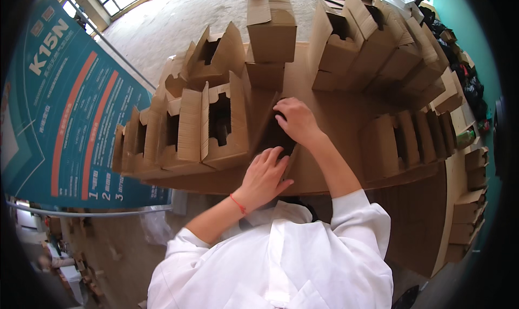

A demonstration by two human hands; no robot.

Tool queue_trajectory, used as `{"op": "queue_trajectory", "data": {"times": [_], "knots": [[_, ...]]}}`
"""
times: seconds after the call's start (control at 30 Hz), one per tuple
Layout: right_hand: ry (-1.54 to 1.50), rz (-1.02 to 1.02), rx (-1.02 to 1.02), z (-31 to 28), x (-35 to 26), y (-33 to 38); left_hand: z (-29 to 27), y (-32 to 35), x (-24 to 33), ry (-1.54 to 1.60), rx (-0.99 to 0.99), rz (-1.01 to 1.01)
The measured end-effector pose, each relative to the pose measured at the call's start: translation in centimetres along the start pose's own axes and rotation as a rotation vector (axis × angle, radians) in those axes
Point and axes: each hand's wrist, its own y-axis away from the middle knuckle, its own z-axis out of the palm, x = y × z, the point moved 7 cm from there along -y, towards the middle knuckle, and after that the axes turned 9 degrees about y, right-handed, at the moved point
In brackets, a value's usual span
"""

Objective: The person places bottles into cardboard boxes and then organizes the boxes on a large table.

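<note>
An open brown cardboard box (265, 121) stands in front of me on the cardboard-covered table, its dark inside facing up between my hands. My left hand (265, 176), with a red string on its wrist, grips the near end; its fingers bend over the rim and the thumb points out to the right. At the far end, my right hand (299, 124) has its fingers curled over the edge. Part of the box is hidden behind both hands, and its contents are too dark to make out.
To the left stand several open boxes (224, 125) with cut-out openings. A taller box (272, 41) rises straight ahead. More boxes (338, 60) line the far right, and others (381, 147) sit at the near right. A teal banner (70, 114) leans beside the table.
</note>
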Motion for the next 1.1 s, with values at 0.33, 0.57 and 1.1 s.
{"op": "queue_trajectory", "data": {"times": [0.33, 0.57, 1.1], "knots": [[-0.402, -0.752, -0.133, -8.3, -18.2, 5.9, 0.6, -3.8, 4.3, -0.32, -0.628, 0.168], [-0.399, -0.675, -0.108, -7.5, -15.5, 8.2, 0.0, 0.6, 2.3, 0.13, -0.587, 0.125], [-0.084, 0.774, -0.141, -15.1, 21.3, 26.1, -0.1, -0.7, -1.9, -0.22, -0.47, -0.066]]}}
